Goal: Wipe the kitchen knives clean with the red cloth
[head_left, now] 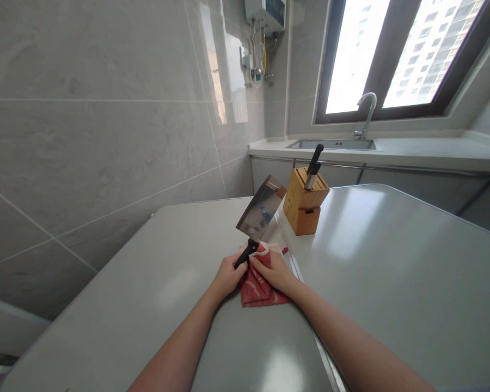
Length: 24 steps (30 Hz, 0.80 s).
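My left hand (227,276) is closed around the black handle of a cleaver (261,209). Its broad, shiny blade points up and away from me, tilted to the right. A red towel with white markings (261,291) hangs beside the handle, bunched in my right hand (276,270). The thumb of that hand presses the cloth close to the base of the blade. Most of the right fingers are hidden behind the towel. Just past the blade, to the right, a wooden knife block (306,198) stands on the table with black-handled knives (315,159) in its slots.
The pale table (179,321) has a seam running lengthwise under my right arm. A small red object (285,250) lies by the seam. Beyond are a counter with a sink (335,144) and faucet (367,111). A tiled wall (106,136) borders the left side.
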Available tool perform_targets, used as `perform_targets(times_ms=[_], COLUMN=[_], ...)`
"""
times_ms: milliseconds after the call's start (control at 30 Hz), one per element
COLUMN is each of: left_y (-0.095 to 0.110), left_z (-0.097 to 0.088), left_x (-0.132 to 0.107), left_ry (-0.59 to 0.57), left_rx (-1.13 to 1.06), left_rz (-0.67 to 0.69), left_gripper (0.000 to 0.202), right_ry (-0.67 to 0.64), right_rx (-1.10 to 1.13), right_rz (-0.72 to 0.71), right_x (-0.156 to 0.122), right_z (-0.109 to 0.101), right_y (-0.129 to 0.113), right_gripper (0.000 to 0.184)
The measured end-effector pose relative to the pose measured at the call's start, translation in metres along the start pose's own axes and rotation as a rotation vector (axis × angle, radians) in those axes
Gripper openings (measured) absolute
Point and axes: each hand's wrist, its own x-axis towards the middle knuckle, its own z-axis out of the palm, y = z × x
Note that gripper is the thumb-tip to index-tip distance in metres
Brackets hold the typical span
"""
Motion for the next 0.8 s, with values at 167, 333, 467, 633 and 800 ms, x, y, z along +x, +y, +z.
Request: perform_targets(times_ms=[167,333,467,633,800], left_y=[0.0029,0.0043,0.0037,0.0037,0.0021], left_z=[-0.0002,-0.0005,-0.0009,-0.0009,0.0026], left_x=[0.0002,0.0011,0.0008,-0.0005,-0.0001], left_ry=[-0.015,-0.02,-0.023,-0.018,-0.026], left_rx=[0.001,-0.006,-0.001,0.0,-0.008], left_rz=[0.036,0.057,0.04,0.036,-0.005], left_gripper=[0.027,0.027,0.026,0.024,0.02], right_ry=[0.006,0.012,0.013,0.017,0.064], right_rx=[0.005,0.008,-0.006,0.004,-0.025], right_rz=[0.004,-0.011,-0.003,-0.002,0.048], right_x=[0.0001,0.0002,0.0,0.0006,0.0003], right_z=[0.0,0.0004,0.0005,-0.0002,-0.0031], right_y=[-0.0004,0.0003,0.001,-0.0013,-0.0023], right_gripper=[0.022,0.024,0.022,0.021,0.021])
